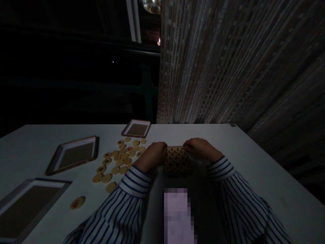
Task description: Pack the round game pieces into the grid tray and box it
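Observation:
A small box (175, 146) sits in front of me, packed with rows of round wooden Chinese chess pieces (177, 160) bearing dark characters. My left hand (155, 155) grips its far left corner, fingers closed and thumb side inward. At the far right corner my right hand (201, 149) is likewise closed on the box's edge. Both fingertips are dim and partly hidden. Loose Chinese chess pieces (124, 156) lie scattered left of my left hand, some face up with black or red characters, many showing plain faces.
Three shallow rimmed trays or lids lie leftward: one at the back (123, 131), one mid-left (95, 149), one near left (52, 206). A single red-marked piece (77, 202) lies apart. Nearest me is a pixelated bright rectangle (177, 215). A bead-like curtain (203, 67) hangs beyond the white table (254, 176).

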`<action>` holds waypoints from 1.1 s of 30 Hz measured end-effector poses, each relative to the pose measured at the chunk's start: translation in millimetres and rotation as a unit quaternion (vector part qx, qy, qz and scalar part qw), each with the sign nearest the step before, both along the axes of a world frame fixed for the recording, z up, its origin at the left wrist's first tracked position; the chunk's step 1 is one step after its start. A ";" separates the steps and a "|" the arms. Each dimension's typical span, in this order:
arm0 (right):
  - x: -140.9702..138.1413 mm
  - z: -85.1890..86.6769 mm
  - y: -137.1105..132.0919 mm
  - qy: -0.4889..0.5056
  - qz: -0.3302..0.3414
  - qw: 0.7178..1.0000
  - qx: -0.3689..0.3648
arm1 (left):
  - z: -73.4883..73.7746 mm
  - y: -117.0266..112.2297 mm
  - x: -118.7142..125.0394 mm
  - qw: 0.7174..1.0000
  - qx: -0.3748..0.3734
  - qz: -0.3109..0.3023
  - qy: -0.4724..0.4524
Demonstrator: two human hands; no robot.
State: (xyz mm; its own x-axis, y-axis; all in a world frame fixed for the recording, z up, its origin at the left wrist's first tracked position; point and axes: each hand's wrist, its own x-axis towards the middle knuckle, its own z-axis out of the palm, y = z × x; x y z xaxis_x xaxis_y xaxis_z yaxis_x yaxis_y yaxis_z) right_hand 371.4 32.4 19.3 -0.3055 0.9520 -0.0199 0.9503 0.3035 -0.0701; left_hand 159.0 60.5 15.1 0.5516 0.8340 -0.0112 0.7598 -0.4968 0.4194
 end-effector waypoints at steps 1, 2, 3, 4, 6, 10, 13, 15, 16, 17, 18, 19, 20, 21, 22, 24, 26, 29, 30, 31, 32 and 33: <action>0.0 -0.2 0.1 -0.001 0.000 1.000 0.000 | -0.3 0.3 0.0 1.000 0.000 -0.001 0.001; 0.0 -0.4 0.2 -0.001 -0.001 1.000 -0.001 | -0.6 0.5 0.0 1.000 0.001 -0.001 0.001; 0.0 -0.6 0.4 -0.002 -0.001 1.000 -0.002 | -0.9 0.8 0.1 1.000 0.003 -0.002 0.001; 0.0 -0.8 0.6 -0.002 -0.002 1.000 -0.004 | -1.2 1.1 0.1 1.000 0.004 -0.001 0.001; 0.1 -1.3 1.1 -0.005 -0.004 1.000 -0.008 | -2.0 1.8 0.2 1.000 0.005 -0.001 0.001; 0.7 -2.5 1.7 -0.002 -0.009 1.000 -0.001 | -3.2 2.3 0.1 1.000 0.004 0.000 0.003; 1.5 -1.7 0.8 0.007 -0.011 1.000 0.006 | -1.9 1.0 0.0 1.000 0.009 0.001 -0.002; 1.8 0.2 -0.3 0.011 -0.013 1.000 0.008 | 0.4 -0.4 -0.1 1.000 0.008 0.005 0.002; 1.7 1.4 -1.0 0.013 -0.014 1.000 0.010 | 1.7 -1.0 -0.2 1.000 0.007 0.008 0.004; 1.5 2.7 -1.7 0.015 -0.015 1.000 0.013 | 3.0 -1.4 -0.3 1.000 0.006 0.010 0.005; 1.0 4.0 -2.5 0.017 -0.017 1.000 0.017 | 4.2 -1.6 -0.5 1.000 0.006 0.011 0.004; 0.5 5.2 -3.4 0.019 -0.020 0.999 0.021 | 5.1 -1.5 -0.8 1.000 0.008 0.013 0.001; -0.1 6.2 -4.4 0.020 -0.023 0.999 0.025 | 5.8 -1.1 -1.3 1.000 0.012 0.016 -0.004; -0.6 7.2 -5.6 0.021 -0.026 0.999 0.029 | 6.2 -0.6 -2.0 1.000 0.016 0.020 -0.009; -0.8 8.0 -7.1 0.023 -0.029 0.999 0.032 | 6.3 0.0 -2.8 0.999 0.020 0.023 -0.014; -0.1 9.4 -11.0 0.026 -0.037 0.998 0.031 | 6.0 0.9 -4.6 0.999 0.023 0.032 -0.018; 2.4 10.3 -16.1 0.030 -0.044 0.998 0.027 | 5.5 0.3 -6.3 0.999 0.019 0.035 -0.013; 8.1 10.4 -25.5 0.038 -0.053 0.998 0.024 | 5.2 -4.9 -8.5 0.999 0.016 0.043 -0.010; 9.8 10.0 -28.9 0.044 -0.054 0.997 0.023 | 5.3 -8.0 -9.2 0.999 0.018 0.045 -0.011; 11.2 9.3 -32.4 0.052 -0.055 0.997 0.026 | 5.5 -11.7 -10.1 0.999 0.021 0.046 -0.013; 12.1 8.5 -35.9 0.061 -0.057 0.996 0.029 | 5.5 -15.8 -11.1 0.998 0.025 0.046 -0.017; 12.4 7.5 -39.4 0.068 -0.057 0.996 0.030 | 5.4 -20.4 -12.3 0.998 0.032 0.046 -0.023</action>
